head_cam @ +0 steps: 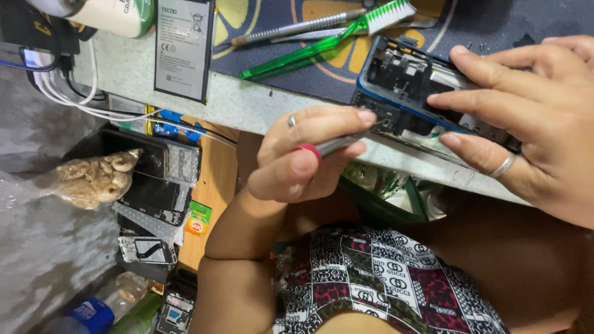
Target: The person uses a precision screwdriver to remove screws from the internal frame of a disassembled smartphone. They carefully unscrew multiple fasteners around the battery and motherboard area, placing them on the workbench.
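On the table in front of you lies a flat phone battery, and beyond it a green-handled brush beside a grey metal tool on the dark patterned mat. White cables trail off the table's edge. Below, a clear bag of pale lumps rests against stacked phone parts, with a blue-capped bottle near the bottom of your view.

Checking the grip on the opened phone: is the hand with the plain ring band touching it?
Touching. The head view shows the hand with fingers laid on the opened phone, pinning it.
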